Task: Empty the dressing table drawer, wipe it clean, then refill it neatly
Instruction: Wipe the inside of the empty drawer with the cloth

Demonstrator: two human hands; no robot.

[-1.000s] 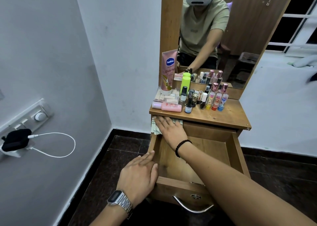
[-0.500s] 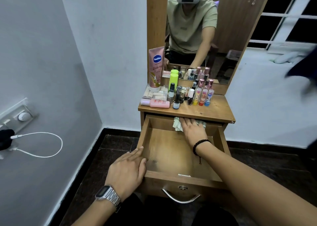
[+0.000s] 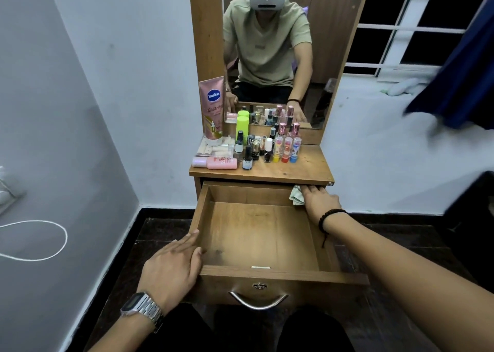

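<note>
While the wooden drawer stood pulled out and bare inside, your right hand pressed a crumpled pale green cloth into the drawer's far right corner, with fingers nearly straight on top of it. Your left hand lay flat on the drawer's near left corner, fingers straight, gripping nothing. A curved shiny metal handle sat on the drawer's front. Above the drawer, on the smooth wooden top, stood many small bottles, round and glossy. A tall pink tube stood behind them, and a pink bottle lay on its side.
</note>
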